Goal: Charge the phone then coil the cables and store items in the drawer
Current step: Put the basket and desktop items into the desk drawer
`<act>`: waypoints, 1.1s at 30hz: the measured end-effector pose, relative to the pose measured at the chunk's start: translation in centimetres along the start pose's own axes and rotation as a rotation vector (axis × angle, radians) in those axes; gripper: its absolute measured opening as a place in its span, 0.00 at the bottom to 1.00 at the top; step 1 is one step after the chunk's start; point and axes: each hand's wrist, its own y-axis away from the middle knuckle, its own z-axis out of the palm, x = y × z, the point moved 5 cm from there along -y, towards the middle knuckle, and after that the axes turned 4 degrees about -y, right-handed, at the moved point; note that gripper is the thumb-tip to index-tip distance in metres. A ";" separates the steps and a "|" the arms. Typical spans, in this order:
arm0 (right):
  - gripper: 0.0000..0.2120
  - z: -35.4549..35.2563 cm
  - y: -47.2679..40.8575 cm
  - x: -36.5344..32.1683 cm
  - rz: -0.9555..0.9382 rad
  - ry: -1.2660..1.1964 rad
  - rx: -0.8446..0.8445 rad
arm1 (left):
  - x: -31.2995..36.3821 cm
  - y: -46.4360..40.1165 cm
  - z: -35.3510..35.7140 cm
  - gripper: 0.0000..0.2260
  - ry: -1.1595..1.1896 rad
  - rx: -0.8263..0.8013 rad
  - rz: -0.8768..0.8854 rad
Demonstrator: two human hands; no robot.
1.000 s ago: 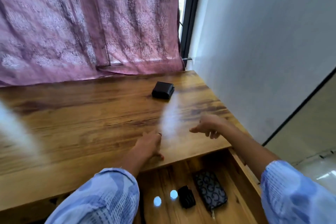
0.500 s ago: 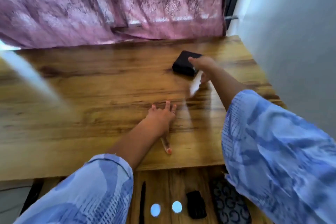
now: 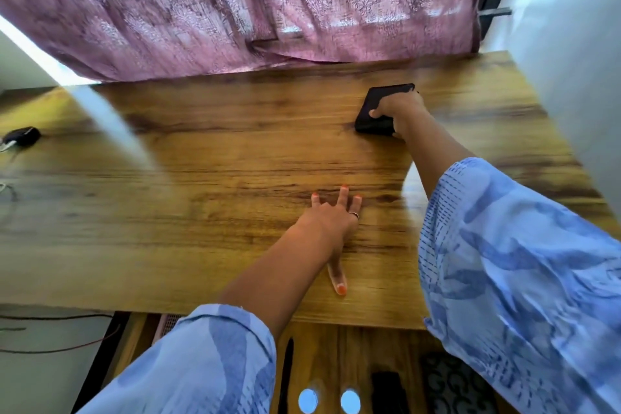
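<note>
A black box-shaped item (image 3: 376, 104) lies on the wooden table (image 3: 201, 178) at the far right. My right hand (image 3: 400, 111) is stretched out over it with fingers closed around its near right side. My left hand (image 3: 332, 225) rests flat on the table near the front edge, fingers spread, holding nothing. Below the table edge the drawer (image 3: 322, 346) stands open. It holds a small black object (image 3: 389, 390), a patterned dark pouch (image 3: 453, 386) and a thin black item (image 3: 287, 373).
A black charger with a white cable (image 3: 20, 138) sits at the table's far left edge. A pink curtain (image 3: 235, 3) hangs behind the table. A white wall (image 3: 571, 60) borders the right side. Wires lie on the floor at lower left.
My right hand has reached further over the black item and closed on it. The view has shifted right to left, bringing the charger at far left into sight. My left hand stays flat.
</note>
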 end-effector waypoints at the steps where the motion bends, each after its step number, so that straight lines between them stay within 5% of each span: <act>1: 0.33 0.1 0.0 0.7 0.014 -0.118 -0.019 | 0.0 0.0 0.0 0.63 -0.004 0.005 0.000; 6: 0.33 -2.1 3.9 2.4 -0.109 -0.250 0.105 | -0.7 0.2 1.0 0.62 0.094 0.035 -0.029; 11: 0.25 -5.3 13.8 3.2 -0.223 -0.256 -0.112 | -1.4 2.6 3.5 0.50 0.197 0.236 -0.054; 17: 0.15 -7.8 29.7 9.4 -0.050 -0.523 -0.293 | -1.3 6.5 7.7 0.29 0.192 0.369 -0.013; 22: 0.13 -6.1 40.5 18.0 0.152 -0.602 -0.409 | -1.6 8.5 9.5 0.23 0.075 0.413 -0.002; 33: 0.20 2.5 48.5 30.8 0.645 -0.960 -0.016 | -0.5 13.3 14.3 0.27 0.085 0.421 0.043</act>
